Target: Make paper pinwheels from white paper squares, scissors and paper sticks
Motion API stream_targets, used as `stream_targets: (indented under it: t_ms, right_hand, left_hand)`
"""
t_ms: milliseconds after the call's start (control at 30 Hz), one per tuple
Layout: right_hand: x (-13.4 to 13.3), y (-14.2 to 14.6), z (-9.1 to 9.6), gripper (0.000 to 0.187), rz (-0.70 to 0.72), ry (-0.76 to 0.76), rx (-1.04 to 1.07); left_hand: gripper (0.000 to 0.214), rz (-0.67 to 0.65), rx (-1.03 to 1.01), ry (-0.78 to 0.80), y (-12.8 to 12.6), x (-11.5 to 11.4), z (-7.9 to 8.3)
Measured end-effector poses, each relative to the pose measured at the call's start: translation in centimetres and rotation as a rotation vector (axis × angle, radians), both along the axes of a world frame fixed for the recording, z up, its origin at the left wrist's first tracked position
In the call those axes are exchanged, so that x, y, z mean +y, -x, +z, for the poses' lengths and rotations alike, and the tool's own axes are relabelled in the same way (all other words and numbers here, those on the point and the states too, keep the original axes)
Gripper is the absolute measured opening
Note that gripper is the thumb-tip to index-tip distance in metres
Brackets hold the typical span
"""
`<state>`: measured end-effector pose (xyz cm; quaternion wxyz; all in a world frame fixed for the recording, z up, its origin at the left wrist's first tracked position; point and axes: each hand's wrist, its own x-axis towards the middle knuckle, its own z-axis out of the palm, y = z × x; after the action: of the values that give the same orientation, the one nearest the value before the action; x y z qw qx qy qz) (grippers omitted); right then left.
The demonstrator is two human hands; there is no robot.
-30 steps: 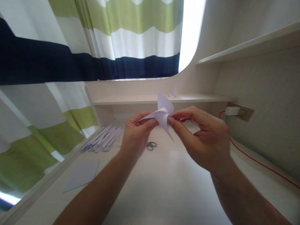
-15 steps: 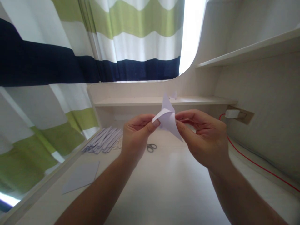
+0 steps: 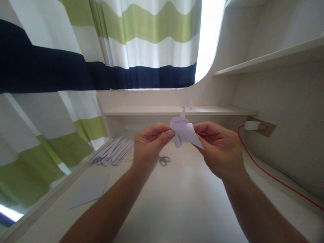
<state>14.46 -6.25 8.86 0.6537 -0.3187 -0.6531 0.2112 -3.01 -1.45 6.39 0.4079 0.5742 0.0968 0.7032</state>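
A white piece of paper point(image 3: 186, 132), curled and folded into a shape with pointed ends, is held up above the desk between both hands. My left hand point(image 3: 153, 143) pinches its left edge between thumb and index finger. On the other side, my right hand point(image 3: 219, 146) has its fingers closed at the paper's right edge; the thumb tip is partly hidden behind a flap. A narrow point sticks up at the top, and a rounded loop hangs below.
Scissors point(image 3: 164, 161) lie on the white desk point(image 3: 187, 202) below the hands. At left are a pile of folded paper strips point(image 3: 112, 152) and a flat paper sheet point(image 3: 88, 190). A small paper piece point(image 3: 189, 104) stands on the back shelf point(image 3: 152, 110). A red cable point(image 3: 268, 173) runs from a white plug point(image 3: 252, 125).
The paper has turned in my fingers: its broad flap now faces me and points to the lower right, and a loop shows beneath. Both hands stay in nearly the same place.
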Motion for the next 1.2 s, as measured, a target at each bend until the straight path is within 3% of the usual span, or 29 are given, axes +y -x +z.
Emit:
stream_targets:
  t_ms: [300, 467, 933, 1200]
  right_hand:
    - [-0.3, 0.5, 0.5, 0.015, 0.021, 0.054, -0.025]
    - [-0.5, 0.5, 0.9, 0.006, 0.019, 0.046, -0.044]
    - [-0.4, 0.2, 0.6, 0.017, -0.052, -0.021, -0.208]
    - [0.1, -0.2, 0.4, 0.018, 0.01, 0.034, -0.126]
  left_hand:
    - [0.013, 0.016, 0.062, -0.057, 0.2, -0.6, 0.5]
    - [0.011, 0.049, 0.078, -0.088, 0.3, -0.9, 0.9]
    - [0.007, 0.1, 0.213, -0.035, 1.3, -1.7, 2.1]
    - [0.015, 0.099, 0.275, -0.024, 1.5, -1.6, 2.1]
